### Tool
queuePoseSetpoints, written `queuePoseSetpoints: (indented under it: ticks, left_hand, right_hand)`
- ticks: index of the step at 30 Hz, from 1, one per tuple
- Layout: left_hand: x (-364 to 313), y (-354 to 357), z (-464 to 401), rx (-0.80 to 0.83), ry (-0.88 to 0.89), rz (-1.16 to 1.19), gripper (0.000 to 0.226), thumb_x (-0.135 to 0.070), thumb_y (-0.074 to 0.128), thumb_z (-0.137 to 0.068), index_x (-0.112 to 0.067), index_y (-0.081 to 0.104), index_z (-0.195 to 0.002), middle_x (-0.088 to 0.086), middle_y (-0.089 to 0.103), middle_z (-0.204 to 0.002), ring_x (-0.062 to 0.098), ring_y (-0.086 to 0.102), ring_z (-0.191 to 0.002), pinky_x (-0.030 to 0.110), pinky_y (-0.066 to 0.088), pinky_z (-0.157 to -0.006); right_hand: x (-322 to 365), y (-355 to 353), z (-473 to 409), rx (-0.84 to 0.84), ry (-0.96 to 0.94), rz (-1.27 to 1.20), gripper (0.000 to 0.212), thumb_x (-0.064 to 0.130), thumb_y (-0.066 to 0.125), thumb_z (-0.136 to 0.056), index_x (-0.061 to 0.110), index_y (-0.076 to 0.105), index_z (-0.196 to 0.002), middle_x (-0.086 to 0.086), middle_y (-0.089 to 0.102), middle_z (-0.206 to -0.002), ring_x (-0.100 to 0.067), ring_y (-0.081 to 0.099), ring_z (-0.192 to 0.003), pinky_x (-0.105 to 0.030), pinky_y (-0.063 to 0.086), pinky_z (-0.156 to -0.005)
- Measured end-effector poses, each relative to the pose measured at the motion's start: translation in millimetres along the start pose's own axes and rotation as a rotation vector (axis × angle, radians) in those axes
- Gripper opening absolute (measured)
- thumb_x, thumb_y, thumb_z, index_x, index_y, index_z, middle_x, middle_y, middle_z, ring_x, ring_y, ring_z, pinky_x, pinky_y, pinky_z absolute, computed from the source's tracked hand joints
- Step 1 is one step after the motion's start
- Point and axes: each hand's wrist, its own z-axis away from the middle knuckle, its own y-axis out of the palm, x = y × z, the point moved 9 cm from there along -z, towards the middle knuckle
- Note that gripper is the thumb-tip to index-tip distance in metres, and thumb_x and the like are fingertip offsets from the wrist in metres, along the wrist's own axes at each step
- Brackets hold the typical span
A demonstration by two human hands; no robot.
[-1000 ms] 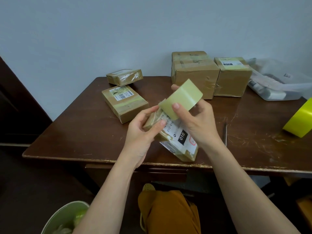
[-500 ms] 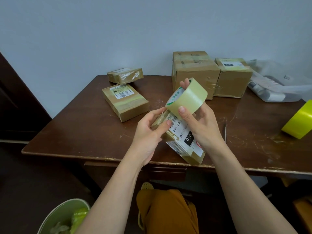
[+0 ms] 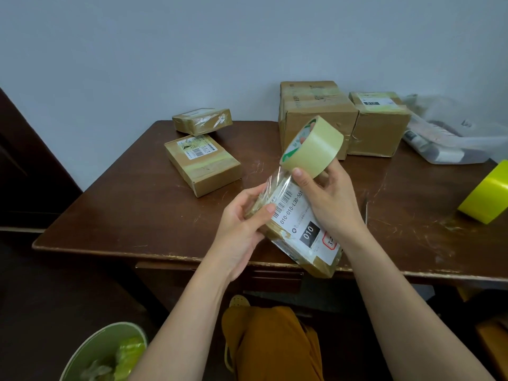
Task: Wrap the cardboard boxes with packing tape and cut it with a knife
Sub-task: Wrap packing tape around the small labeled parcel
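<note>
A small cardboard box [image 3: 299,232] with a white shipping label is held tilted above the near edge of the brown table [image 3: 137,210]. My left hand [image 3: 242,224] grips its upper left end, thumb on top. My right hand [image 3: 327,196] holds a pale roll of packing tape [image 3: 313,147] just above the box, thumb on the roll's outer face. A clear strip of tape [image 3: 275,178] runs from the roll down to the box's upper end. A thin dark blade-like tool [image 3: 366,209] lies on the table right of my right hand.
Two small taped boxes [image 3: 202,163] [image 3: 203,121] lie at the left back. Two larger boxes [image 3: 313,114] [image 3: 379,125] stand at the back, with a clear plastic bag [image 3: 450,138] to their right. A yellow tape roll [image 3: 486,193] sits at the right edge. A green bin [image 3: 107,353] stands on the floor.
My right hand has lifted the tape roll up and away to the right, drawing a clear strip off it. The box has tipped so more of its label shows.
</note>
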Motion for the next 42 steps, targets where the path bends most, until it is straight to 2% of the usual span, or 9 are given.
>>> queuePoseSetpoints:
  ticks: [6, 15, 20, 24, 28, 31, 36, 38, 42]
  left_hand:
    - [-5.0, 7.7, 0.2, 0.022, 0.023, -0.001, 0.049, -0.015, 0.068, -0.081, -0.014, 0.059, -0.129, 0.009, 0.067, -0.124, 0.024, 0.065, -0.115, 0.036, 0.058, -0.086]
    - [-10.3, 13.8, 1.8, 0.044, 0.09, -0.125, 0.042, -0.032, 0.068, -0.086, -0.026, 0.061, -0.127, 0.0, 0.07, -0.118, 0.019, 0.067, -0.112, 0.033, 0.057, -0.085]
    - [-14.1, 14.0, 1.8, 0.051, 0.144, -0.181, 0.031, -0.027, 0.063, -0.09, -0.033, 0.066, -0.12, -0.001, 0.068, -0.12, 0.018, 0.066, -0.112, 0.035, 0.057, -0.086]
    - [-38.3, 6.8, 1.1, -0.099, 0.292, -0.476, 0.029, -0.02, 0.067, -0.091, -0.045, 0.072, -0.104, -0.008, 0.058, -0.133, 0.007, 0.056, -0.124, 0.038, 0.048, -0.103]
    - [-56.4, 14.6, -0.2, -0.156, 0.365, -0.525, 0.02, -0.021, 0.075, -0.085, -0.037, 0.075, -0.098, -0.01, 0.072, -0.107, 0.005, 0.067, -0.101, 0.025, 0.055, -0.083]
    - [-60.3, 17.0, -0.9, -0.206, 0.362, -0.477, 0.007, -0.025, 0.076, -0.084, -0.031, 0.077, -0.088, -0.012, 0.076, -0.091, 0.005, 0.071, -0.088, 0.016, 0.054, -0.072]
    - [-52.9, 11.8, -1.8, -0.289, 0.339, -0.422, 0.01, -0.022, 0.069, -0.091, -0.028, 0.078, -0.089, -0.009, 0.077, -0.089, 0.006, 0.072, -0.087, 0.016, 0.053, -0.07]
    - [-50.2, 10.8, -0.8, -0.302, 0.338, -0.387, 0.01, -0.023, 0.069, -0.092, -0.024, 0.078, -0.092, -0.006, 0.077, -0.089, 0.008, 0.073, -0.087, 0.017, 0.053, -0.069]
    - [-48.5, 8.4, 0.8, -0.308, 0.345, -0.376, 0.01, -0.021, 0.068, -0.093, -0.023, 0.078, -0.094, -0.006, 0.077, -0.088, 0.008, 0.073, -0.086, 0.016, 0.053, -0.066]
  right_hand:
    - [-1.0, -1.7, -0.7, -0.04, 0.03, -0.003, 0.032, 0.034, 0.062, -0.093, 0.02, 0.056, -0.121, 0.005, 0.068, -0.111, -0.012, 0.069, -0.099, -0.034, 0.057, -0.085]
    - [6.6, -0.7, 0.2, -0.094, -0.012, -0.009, 0.02, 0.025, 0.059, -0.098, 0.023, 0.056, -0.117, 0.001, 0.067, -0.111, -0.015, 0.069, -0.097, -0.032, 0.057, -0.08]
    - [7.1, 1.2, -1.4, -0.103, -0.029, -0.006, 0.021, 0.02, 0.059, -0.099, 0.018, 0.055, -0.119, -0.005, 0.068, -0.11, -0.018, 0.07, -0.096, -0.04, 0.058, -0.081]
    - [4.3, -0.9, 1.9, -0.144, -0.034, -0.021, 0.025, 0.024, 0.058, -0.099, 0.018, 0.054, -0.122, 0.006, 0.067, -0.11, -0.01, 0.068, -0.099, -0.027, 0.055, -0.083]
    - [3.1, -3.5, 5.3, -0.227, -0.044, -0.03, 0.016, 0.025, 0.058, -0.099, 0.035, 0.053, -0.11, 0.01, 0.066, -0.104, -0.007, 0.069, -0.093, -0.02, 0.054, -0.075]
    - [5.3, -2.0, 7.6, -0.255, -0.073, -0.013, 0.016, 0.025, 0.059, -0.098, 0.037, 0.052, -0.108, -0.002, 0.066, -0.108, -0.014, 0.068, -0.096, -0.03, 0.056, -0.079]
    - [0.8, -4.6, 10.2, -0.286, -0.037, -0.054, 0.017, 0.024, 0.059, -0.098, 0.037, 0.054, -0.108, -0.002, 0.066, -0.109, -0.018, 0.068, -0.097, -0.037, 0.057, -0.079]
    - [-2.6, -4.6, 9.5, -0.285, -0.006, -0.058, 0.017, 0.026, 0.06, -0.098, 0.034, 0.054, -0.112, -0.006, 0.065, -0.115, -0.023, 0.068, -0.102, -0.047, 0.057, -0.084]
    - [-15.9, -3.1, 7.7, -0.279, 0.092, -0.02, 0.038, 0.036, 0.062, -0.095, 0.018, 0.052, -0.127, -0.011, 0.06, -0.124, -0.029, 0.066, -0.105, -0.056, 0.054, -0.087]
